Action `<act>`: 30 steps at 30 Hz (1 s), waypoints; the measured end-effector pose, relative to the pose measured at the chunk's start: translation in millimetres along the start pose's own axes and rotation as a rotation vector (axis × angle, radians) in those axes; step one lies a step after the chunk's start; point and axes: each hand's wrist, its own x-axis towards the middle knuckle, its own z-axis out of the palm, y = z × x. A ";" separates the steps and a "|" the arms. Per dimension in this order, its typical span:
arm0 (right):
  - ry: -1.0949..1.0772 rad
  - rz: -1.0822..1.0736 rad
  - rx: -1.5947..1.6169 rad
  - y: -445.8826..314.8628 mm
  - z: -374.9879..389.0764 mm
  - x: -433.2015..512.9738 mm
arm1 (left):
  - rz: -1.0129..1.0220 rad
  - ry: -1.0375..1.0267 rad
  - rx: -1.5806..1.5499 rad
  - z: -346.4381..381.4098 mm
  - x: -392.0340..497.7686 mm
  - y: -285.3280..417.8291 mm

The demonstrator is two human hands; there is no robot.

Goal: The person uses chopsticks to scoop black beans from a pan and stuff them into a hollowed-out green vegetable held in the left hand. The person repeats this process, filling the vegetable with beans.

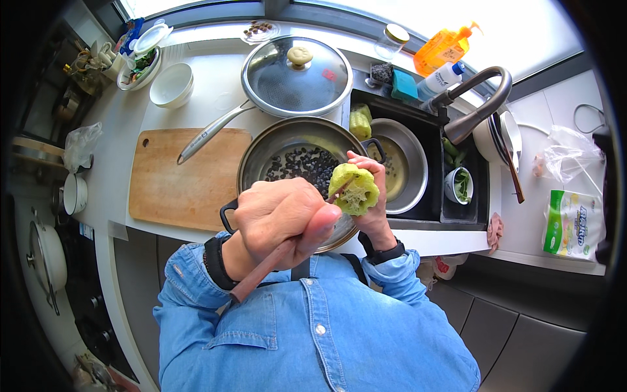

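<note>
My left hand (pixel 284 220) is closed around a brown wooden stick, probably a chopstick (pixel 262 272). Its thin tip reaches the open end of a yellow-green loofah gourd piece (pixel 359 188), which shows a fibrous, hollowed core. My right hand (pixel 377 201) grips that gourd from behind, its fingers partly hidden. Both hands are above a steel pan with black side handles (pixel 259 142). Many dark seeds (pixel 306 166) lie scattered on the pan's bottom. To its right, inside the sink, a steel bowl (pixel 417 166) contains yellowish liquid and a few dark seeds.
A wooden cutting board (pixel 186 181) lies left of the pan, overlapped by the handle of a lidded frying pan (pixel 299 78). More gourd pieces (pixel 360 122) rest in the black sink (pixel 433 147), under a faucet (pixel 482 115). White bowls (pixel 171 85) stand at back left.
</note>
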 end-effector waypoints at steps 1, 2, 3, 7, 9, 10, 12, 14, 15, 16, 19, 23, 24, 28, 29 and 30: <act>-0.005 0.015 0.005 -0.6 -0.4 0.5 | -0.003 -0.004 -0.003 -0.5 0.0 1.3; -0.002 0.006 -0.020 -1.2 -0.2 0.5 | -0.028 -0.043 0.006 0.8 -0.1 1.7; -0.007 -0.021 -0.018 -1.8 -0.4 0.5 | -0.040 -0.084 0.013 0.9 -0.6 2.8; -0.034 -0.048 -0.042 -3.3 1.1 -0.3 | 0.157 -0.225 0.186 3.4 -2.6 7.3; -0.038 -0.063 -0.024 -3.1 2.3 0.3 | 0.167 -0.204 0.173 2.8 -3.2 9.1; -0.033 -0.052 -0.015 -3.2 2.0 0.9 | 0.166 -0.158 0.161 1.6 -3.3 9.7; -0.021 -0.063 -0.001 -2.8 1.4 2.9 | 0.129 -0.061 0.081 -1.6 -2.6 9.3; -0.013 -0.078 -0.006 -2.6 0.4 3.9 | 0.058 -0.027 -0.012 -4.4 -1.8 7.1; -0.022 -0.074 -0.002 -2.6 0.0 3.8 | 0.021 -0.009 -0.032 -5.5 -1.5 5.9; -0.022 -0.064 0.001 -2.9 0.0 3.1 | 0.014 -0.037 -0.018 -4.9 -1.5 4.6; -0.046 -0.043 0.001 -3.1 -0.3 1.4 | 0.011 -0.033 -0.010 -1.4 -2.8 1.3; -0.069 -0.043 -0.012 -4.4 -0.9 0.9 | -0.049 -0.007 -0.006 -1.7 -5.3 -0.1; -0.068 -0.040 -0.025 -5.2 -0.6 0.8 | -0.079 0.018 0.006 -2.7 -5.6 -0.4; -0.110 -0.062 -0.039 -6.2 2.1 0.5 | -0.280 -0.018 -0.005 -5.8 -5.2 -6.7; -0.134 -0.056 -0.043 -5.9 2.1 0.4 | -0.365 0.001 -0.029 -3.8 -5.3 -10.1; -0.140 -0.065 -0.030 -4.0 4.2 0.4 | -0.335 0.008 -0.023 -3.6 -6.0 -12.2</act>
